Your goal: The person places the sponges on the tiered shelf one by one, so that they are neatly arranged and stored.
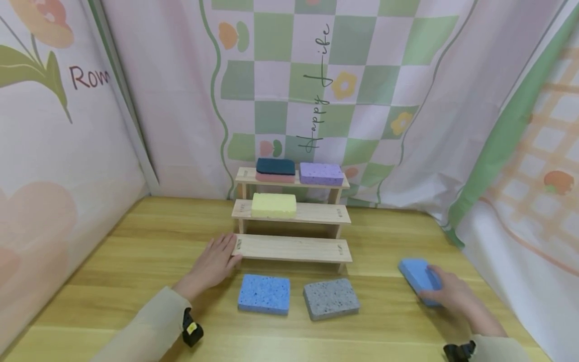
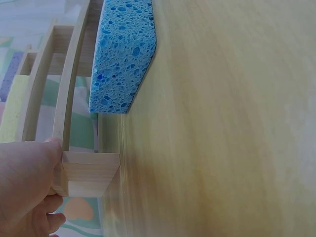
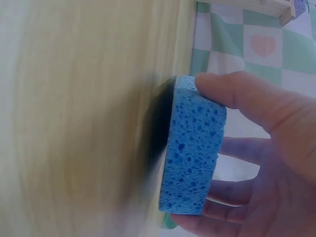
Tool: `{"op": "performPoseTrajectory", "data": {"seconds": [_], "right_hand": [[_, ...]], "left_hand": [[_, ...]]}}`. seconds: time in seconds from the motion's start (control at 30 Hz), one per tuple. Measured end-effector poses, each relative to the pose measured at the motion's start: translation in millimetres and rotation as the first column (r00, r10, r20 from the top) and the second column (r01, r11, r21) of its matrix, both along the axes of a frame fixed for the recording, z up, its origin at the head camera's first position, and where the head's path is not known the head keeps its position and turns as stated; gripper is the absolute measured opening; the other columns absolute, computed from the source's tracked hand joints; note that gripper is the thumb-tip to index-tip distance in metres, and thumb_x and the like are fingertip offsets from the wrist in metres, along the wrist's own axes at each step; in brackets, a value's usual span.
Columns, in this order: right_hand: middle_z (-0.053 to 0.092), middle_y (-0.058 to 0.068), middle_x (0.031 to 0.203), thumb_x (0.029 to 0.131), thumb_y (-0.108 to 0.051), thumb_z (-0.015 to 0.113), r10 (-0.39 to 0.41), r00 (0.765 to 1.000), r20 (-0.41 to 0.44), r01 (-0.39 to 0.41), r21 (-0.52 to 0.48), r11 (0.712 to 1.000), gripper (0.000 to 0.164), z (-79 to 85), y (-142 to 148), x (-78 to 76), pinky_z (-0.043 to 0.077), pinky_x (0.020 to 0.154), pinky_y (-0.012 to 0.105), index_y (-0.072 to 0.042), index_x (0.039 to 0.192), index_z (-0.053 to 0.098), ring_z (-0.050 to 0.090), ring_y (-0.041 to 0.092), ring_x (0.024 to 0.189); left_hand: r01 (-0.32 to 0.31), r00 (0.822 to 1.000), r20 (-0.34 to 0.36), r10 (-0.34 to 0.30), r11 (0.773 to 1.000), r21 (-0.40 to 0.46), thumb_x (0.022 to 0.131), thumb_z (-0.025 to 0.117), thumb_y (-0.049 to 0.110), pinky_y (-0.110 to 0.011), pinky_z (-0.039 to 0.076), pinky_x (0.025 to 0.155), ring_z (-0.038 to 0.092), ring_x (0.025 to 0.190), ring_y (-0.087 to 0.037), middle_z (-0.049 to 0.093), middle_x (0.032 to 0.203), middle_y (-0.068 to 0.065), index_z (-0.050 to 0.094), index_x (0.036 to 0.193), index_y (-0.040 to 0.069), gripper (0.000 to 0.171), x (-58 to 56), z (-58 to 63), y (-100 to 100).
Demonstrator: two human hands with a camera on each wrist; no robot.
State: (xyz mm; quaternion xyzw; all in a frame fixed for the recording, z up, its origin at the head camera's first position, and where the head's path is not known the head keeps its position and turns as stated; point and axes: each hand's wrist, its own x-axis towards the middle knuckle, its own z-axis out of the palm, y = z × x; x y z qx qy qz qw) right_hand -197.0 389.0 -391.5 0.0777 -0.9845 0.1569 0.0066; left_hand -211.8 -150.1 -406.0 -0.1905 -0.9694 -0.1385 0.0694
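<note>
My left hand holds the left end of the lowest board of a three-step wooden stand. In the left wrist view, the thumb lies on the board's front edge and the fingers bend down over its end. Far to the right, my right hand grips a blue sponge between thumb and fingers. A dark shadow shows under this sponge in the right wrist view, where it looks tilted off the table. Before the stand lie a second blue sponge and a grey speckled sponge.
On the top step sit a pink sponge with a dark green layer and a purple sponge. A yellow sponge rests on the middle step's left half. Printed curtains enclose the wooden table behind and at both sides.
</note>
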Motion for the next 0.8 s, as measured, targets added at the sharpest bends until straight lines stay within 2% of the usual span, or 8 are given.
{"op": "performPoseTrajectory", "data": {"seconds": [0.17,0.33,0.4,0.57,0.8], "right_hand": [[0.047,0.043,0.11,0.075,-0.025,0.074,0.025,0.997,-0.079,-0.026,-0.02,0.999,0.068,2.1,-2.1,-2.7,0.039,0.079,0.063,0.016,0.12,0.045,0.045,0.058,0.099],[0.049,0.04,0.11,0.076,-0.017,0.073,0.071,0.982,-0.177,-0.08,-0.048,0.996,0.054,4.7,-7.2,-6.5,0.04,0.077,0.062,0.009,0.119,0.053,0.046,0.056,0.098],[0.05,0.039,0.11,0.075,-0.014,0.074,0.095,0.97,-0.225,-0.112,-0.067,0.991,0.053,6.4,-10.4,-8.3,0.041,0.076,0.062,0.008,0.119,0.054,0.048,0.055,0.097],[0.054,0.035,0.108,0.071,-0.006,0.074,0.166,0.918,-0.359,-0.211,-0.091,0.973,0.05,11.0,-18.1,-13.5,0.043,0.072,0.06,0.008,0.116,0.057,0.051,0.051,0.094],[0.049,0.036,0.113,0.07,0.0,0.073,0.22,0.878,-0.425,-0.288,-0.102,0.952,0.05,20.3,-25.9,-19.9,0.04,0.072,0.062,0.007,0.116,0.056,0.046,0.053,0.097]], "left_hand": [[0.001,1.0,-0.002,-0.001,1.0,0.001,0.1,0.039,0.032,-0.052,0.015,0.107,0.024,0.131,-0.041,0.028,0.143,-0.026,0.026,0.139,-0.01,0.059,0.1,-1.5,-0.6],[-0.001,1.0,0.01,0.001,1.0,0.015,0.099,0.041,0.03,-0.053,0.014,0.107,0.023,0.131,-0.041,0.027,0.143,-0.026,0.026,0.139,-0.011,0.059,1.1,0.1,-0.1],[-0.003,1.0,0.011,0.003,1.0,0.013,0.099,0.04,0.031,-0.052,0.014,0.107,0.023,0.131,-0.041,0.027,0.143,-0.026,0.026,0.139,-0.01,0.059,1.1,0.4,0.0],[-0.003,1.0,0.002,0.003,1.0,0.004,0.1,0.04,0.032,-0.052,0.016,0.107,0.024,0.131,-0.041,0.028,0.143,-0.025,0.026,0.139,-0.01,0.059,0.6,0.0,-0.2],[-0.001,1.0,0.001,0.001,1.0,0.0,0.1,0.04,0.031,-0.052,0.015,0.107,0.024,0.131,-0.041,0.027,0.143,-0.026,0.027,0.139,-0.01,0.059,0.2,-0.2,-0.1]]}}
